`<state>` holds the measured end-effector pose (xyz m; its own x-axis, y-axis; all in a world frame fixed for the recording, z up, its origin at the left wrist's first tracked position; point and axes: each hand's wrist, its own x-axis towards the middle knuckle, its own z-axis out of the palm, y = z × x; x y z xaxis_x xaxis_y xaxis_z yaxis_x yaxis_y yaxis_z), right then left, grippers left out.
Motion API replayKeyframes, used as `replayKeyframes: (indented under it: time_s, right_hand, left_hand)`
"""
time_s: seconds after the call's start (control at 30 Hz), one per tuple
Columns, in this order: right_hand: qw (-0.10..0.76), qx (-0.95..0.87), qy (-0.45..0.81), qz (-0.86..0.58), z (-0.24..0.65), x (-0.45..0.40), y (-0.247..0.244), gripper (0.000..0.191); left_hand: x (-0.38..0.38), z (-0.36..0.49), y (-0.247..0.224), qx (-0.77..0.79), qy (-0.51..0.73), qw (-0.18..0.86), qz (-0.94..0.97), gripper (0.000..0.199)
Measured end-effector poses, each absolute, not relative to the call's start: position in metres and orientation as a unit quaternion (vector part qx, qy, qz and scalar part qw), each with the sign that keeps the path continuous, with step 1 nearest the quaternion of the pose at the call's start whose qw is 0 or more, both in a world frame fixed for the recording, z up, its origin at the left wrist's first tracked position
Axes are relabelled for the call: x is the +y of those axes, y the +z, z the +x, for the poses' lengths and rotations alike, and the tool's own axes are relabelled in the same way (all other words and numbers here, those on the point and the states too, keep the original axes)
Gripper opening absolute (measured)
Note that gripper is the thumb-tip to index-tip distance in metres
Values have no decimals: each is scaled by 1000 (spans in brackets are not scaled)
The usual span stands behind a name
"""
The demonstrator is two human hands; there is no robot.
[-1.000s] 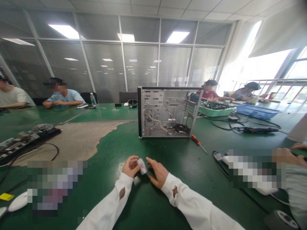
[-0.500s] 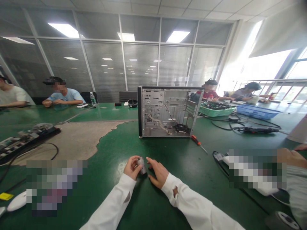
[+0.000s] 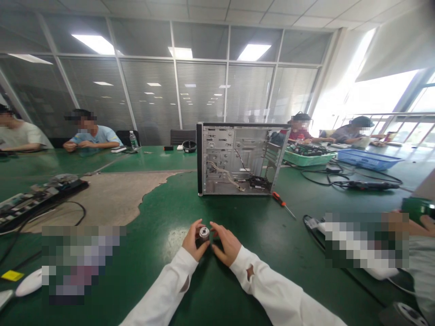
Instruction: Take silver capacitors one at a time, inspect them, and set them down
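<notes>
A small grey metal cylinder [image 3: 204, 234], which looks like an electric motor, stands upright over the green table in front of me. Its pale round end with dark openings faces up. My left hand [image 3: 193, 242] curves around its left side, thumb at the front and fingers behind. Whether its base rests on the table I cannot tell. Just to the right is my right hand [image 3: 227, 243], fingers apart and holding nothing, close beside the cylinder. Beyond both hands an open computer case [image 3: 241, 158] stands on the table, with cables and a black fan inside.
An orange-handled screwdriver [image 3: 283, 204] lies by the case's right corner. To the right are a white power strip [image 3: 377, 267], cables, a green basket [image 3: 309, 157] and a blue basket [image 3: 369, 159]. A co-worker's hand [image 3: 396, 224] is at the right edge; circuit boards [image 3: 44, 194] lie left.
The cylinder has turned from tilted to upright, its round end now facing up. My left hand has shifted slightly right with it. At the right edge, a co-worker's green object has come into view.
</notes>
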<state>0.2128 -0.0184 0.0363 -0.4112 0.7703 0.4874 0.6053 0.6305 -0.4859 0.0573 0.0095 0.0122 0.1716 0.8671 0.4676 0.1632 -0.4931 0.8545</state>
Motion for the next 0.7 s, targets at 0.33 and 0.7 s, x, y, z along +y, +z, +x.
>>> replayKeyframes:
  time_s: [0.33,0.7]
  right_hand:
    - [491,-749,190,-403,201,-6,42,27]
    - [477,-761,169,-407,190,7,61,10]
  left_hand:
    - [20,48,2,424,441,258,747,53]
    - [20,50,2,431,444,217,755,50]
